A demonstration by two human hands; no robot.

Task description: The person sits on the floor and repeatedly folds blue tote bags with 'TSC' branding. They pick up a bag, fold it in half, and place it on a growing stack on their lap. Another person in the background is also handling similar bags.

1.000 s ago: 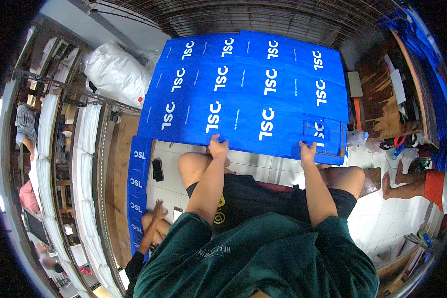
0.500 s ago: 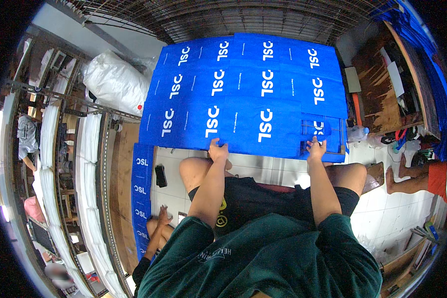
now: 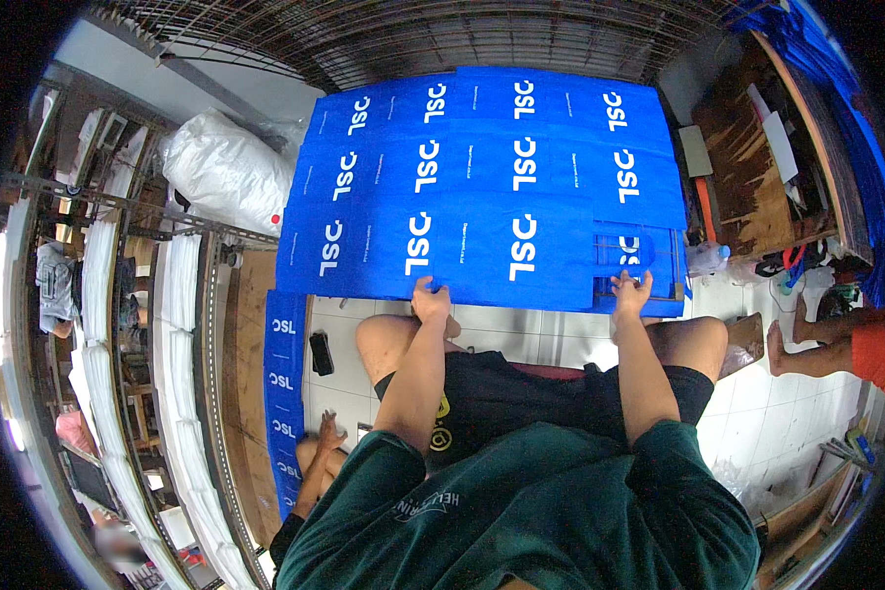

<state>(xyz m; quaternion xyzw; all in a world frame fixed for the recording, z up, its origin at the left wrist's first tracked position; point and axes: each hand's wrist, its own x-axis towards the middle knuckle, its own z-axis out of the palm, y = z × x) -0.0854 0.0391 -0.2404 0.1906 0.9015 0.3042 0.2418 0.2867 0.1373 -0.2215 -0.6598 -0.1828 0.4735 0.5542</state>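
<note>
Blue fabric sheets with white printing lie side by side in rows over a wide flat wire tray in front of me. At its near right corner, metal bars of the tray show between the sheets, with more blue printed fabric beneath. My left hand has its fingers curled at the tray's near edge, by a sheet's lower border. My right hand is at the same edge near the bare bars, thumb and fingers bent around it. The undersides of both grips are hidden.
Stacked wire trays hang above the far side. At left stand a white bulging bag, shelves of white stacks and a strip of blue sheets. A phone-like black object lies on the tiles. Other people's hand and legs are nearby.
The view has shifted slightly. My hands stay at the tray's near edge, and the blue sheets keep their arrangement.
</note>
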